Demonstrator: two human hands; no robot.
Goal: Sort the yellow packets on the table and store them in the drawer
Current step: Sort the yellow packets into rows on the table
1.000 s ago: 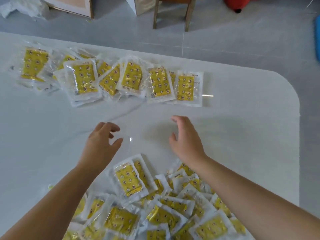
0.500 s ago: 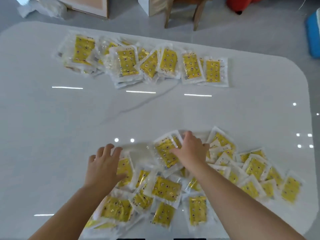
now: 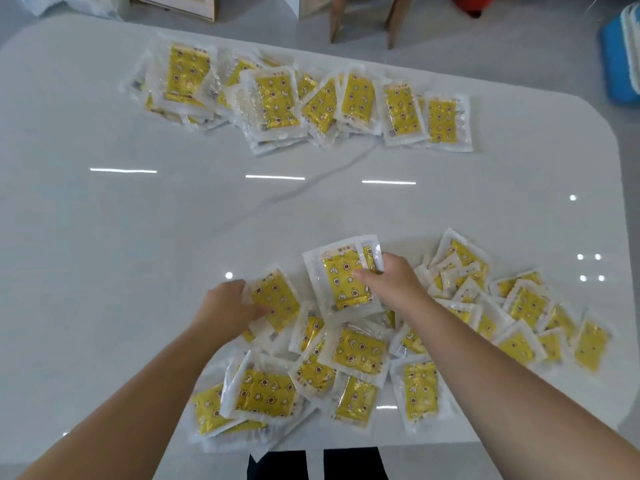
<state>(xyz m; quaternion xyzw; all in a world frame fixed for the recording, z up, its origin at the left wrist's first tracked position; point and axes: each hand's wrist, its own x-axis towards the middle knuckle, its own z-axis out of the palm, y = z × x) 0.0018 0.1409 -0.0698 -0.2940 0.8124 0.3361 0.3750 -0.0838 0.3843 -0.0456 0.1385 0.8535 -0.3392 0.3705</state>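
Several yellow packets in clear white-edged wrappers lie in a loose heap (image 3: 360,355) near the table's front edge. A second row of packets (image 3: 287,98) lies overlapped along the far side. My right hand (image 3: 388,282) pinches a packet (image 3: 341,282), with another tucked behind it, lifted a little above the heap. My left hand (image 3: 228,306) grips another packet (image 3: 277,299) at the heap's left edge. No drawer is in view.
The white glossy table (image 3: 138,237) has rounded corners and a bare band between the two groups. Beyond it stand wooden chair legs (image 3: 363,19), a framed board (image 3: 180,5) and a blue box (image 3: 620,53) on the grey floor.
Both hands came back from the far row to the near heap. Each hand has closed on a packet, and the right one has raised its packet.
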